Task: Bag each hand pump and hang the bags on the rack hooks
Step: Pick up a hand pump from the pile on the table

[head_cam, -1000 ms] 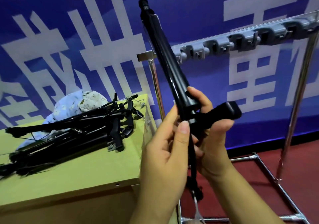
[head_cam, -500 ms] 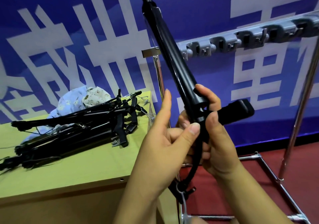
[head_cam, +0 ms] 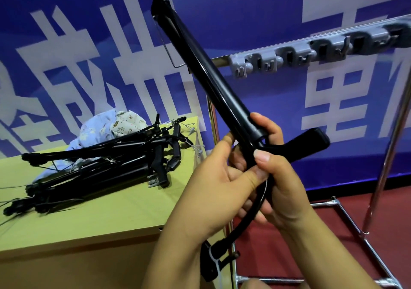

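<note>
A black hand pump (head_cam: 206,75) stands tilted in front of me, its barrel pointing up and to the left, its handle (head_cam: 307,141) sticking out to the right. My right hand (head_cam: 278,177) grips the pump at the base of the barrel, thumb over the front. My left hand (head_cam: 213,184) holds the pump's black hose (head_cam: 251,213) just under the barrel. The hose curves down to a black nozzle (head_cam: 211,259) with a white tie. A pile of several more black pumps (head_cam: 100,166) lies on the yellow-green table (head_cam: 111,217). Light blue cloth bags (head_cam: 104,128) lie behind the pile.
A chrome rack (head_cam: 387,155) stands to the right, with a grey strip of hooks (head_cam: 289,55) along its top bar and a chrome base frame on the red floor. A blue banner with white characters covers the wall behind.
My left hand has closed its fingers around the hose under the barrel. The pump has tilted a little further left and the hose end has swung lower.
</note>
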